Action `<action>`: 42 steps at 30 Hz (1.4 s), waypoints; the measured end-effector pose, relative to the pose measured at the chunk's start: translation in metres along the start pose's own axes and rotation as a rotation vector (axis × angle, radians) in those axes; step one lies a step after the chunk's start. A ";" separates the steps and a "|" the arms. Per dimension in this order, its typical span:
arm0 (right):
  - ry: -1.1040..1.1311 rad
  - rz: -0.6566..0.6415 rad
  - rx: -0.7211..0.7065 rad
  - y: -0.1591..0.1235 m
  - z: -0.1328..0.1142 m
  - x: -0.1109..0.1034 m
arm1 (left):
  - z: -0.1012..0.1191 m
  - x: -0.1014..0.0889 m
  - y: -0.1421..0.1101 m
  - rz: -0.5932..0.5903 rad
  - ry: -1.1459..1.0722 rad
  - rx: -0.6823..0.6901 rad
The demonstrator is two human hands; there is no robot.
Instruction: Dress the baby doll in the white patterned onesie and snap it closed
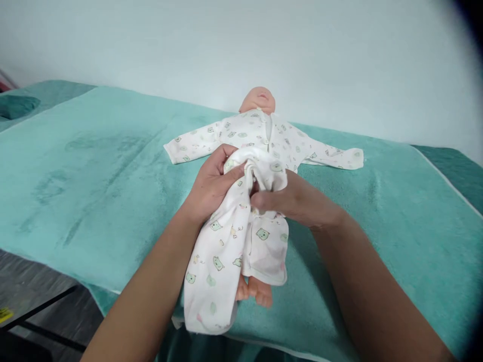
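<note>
A baby doll [260,100] lies on its back in a white long-sleeved top [241,128] with a green animal print. Over its lower body I hold matching printed baby pants [222,251]; one leg hangs down towards me on the left. My left hand [213,186] pinches the bunched cloth at the upper edge. My right hand [290,201] is closed on the gathered fabric, its fingertips partly hidden inside the folds. Below the cloth the doll's bare feet [258,291] stick out.
A teal towel-like cover [113,176] is spread over the table, with darker cloth at both ends. A pale wall [188,45] rises behind the table. At lower left are the grey floor and a dark metal bar [41,306].
</note>
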State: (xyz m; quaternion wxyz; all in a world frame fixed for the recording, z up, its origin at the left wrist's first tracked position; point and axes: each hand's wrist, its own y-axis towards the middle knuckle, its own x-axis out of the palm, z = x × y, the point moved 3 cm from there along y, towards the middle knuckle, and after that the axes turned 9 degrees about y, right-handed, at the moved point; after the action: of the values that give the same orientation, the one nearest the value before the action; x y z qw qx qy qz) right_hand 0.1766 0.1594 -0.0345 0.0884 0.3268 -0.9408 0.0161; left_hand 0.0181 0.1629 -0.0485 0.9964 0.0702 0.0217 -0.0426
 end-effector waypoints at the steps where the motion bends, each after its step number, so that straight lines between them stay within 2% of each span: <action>1: -0.035 -0.020 0.012 -0.001 -0.001 0.003 | 0.000 0.001 0.000 0.018 0.006 0.012; 4: -0.084 0.059 0.054 -0.003 0.000 0.006 | 0.001 0.002 -0.001 0.023 0.018 0.018; 7: 0.012 0.176 0.038 -0.004 0.005 0.002 | 0.002 -0.001 -0.004 -0.019 0.049 0.007; 13: 0.210 0.326 -0.038 -0.004 0.012 -0.008 | 0.009 -0.004 -0.016 -0.344 0.079 -0.043; 15: 0.232 0.353 -0.053 -0.004 0.011 -0.008 | 0.009 -0.004 -0.019 -0.388 0.055 -0.086; 17: 0.234 0.350 -0.043 -0.004 0.010 -0.006 | 0.006 -0.002 -0.020 -0.362 -0.011 -0.100; 21: 0.173 0.281 -0.027 -0.006 0.006 -0.003 | -0.004 -0.007 -0.015 -0.154 -0.112 -0.056; 22: 0.128 0.219 -0.011 -0.007 0.003 -0.002 | -0.007 -0.009 -0.013 -0.107 -0.120 -0.046; 24: -0.011 0.012 0.061 -0.009 -0.001 0.002 | -0.012 -0.013 -0.010 -0.050 -0.110 -0.024; 26: -0.172 -0.193 0.129 -0.014 -0.004 0.004 | -0.013 -0.016 -0.008 -0.040 -0.074 -0.009; 27: -0.222 -0.244 0.138 -0.015 -0.005 0.004 | -0.013 -0.016 -0.008 -0.046 -0.048 -0.003; 28: -0.236 -0.258 0.134 -0.017 -0.005 0.003 | -0.012 -0.017 -0.009 -0.057 -0.019 0.004; 30: -0.161 -0.208 0.102 -0.017 -0.002 -0.002 | -0.007 -0.016 -0.014 -0.101 0.040 0.031; 32: -0.026 -0.102 0.056 -0.016 0.005 -0.008 | -0.004 -0.014 -0.021 -0.182 0.104 0.045; 35: 0.106 0.083 -0.017 -0.013 0.013 -0.015 | -0.006 -0.010 -0.033 -0.258 0.190 -0.015; 38: 0.117 0.147 -0.016 -0.012 0.012 -0.012 | -0.009 -0.007 -0.041 -0.175 0.112 -0.055; 40: 0.041 0.067 0.039 -0.012 0.005 -0.006 | -0.007 -0.005 -0.045 -0.058 -0.013 -0.065; 42: -0.074 -0.077 0.119 -0.015 -0.002 0.000 | -0.003 -0.004 -0.047 0.078 -0.097 -0.099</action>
State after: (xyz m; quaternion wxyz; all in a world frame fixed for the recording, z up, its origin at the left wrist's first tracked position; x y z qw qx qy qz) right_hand 0.1856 0.1479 -0.0334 0.0346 0.3680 -0.9274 0.0568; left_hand 0.0099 0.1170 -0.0580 0.9994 0.0195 -0.0274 -0.0059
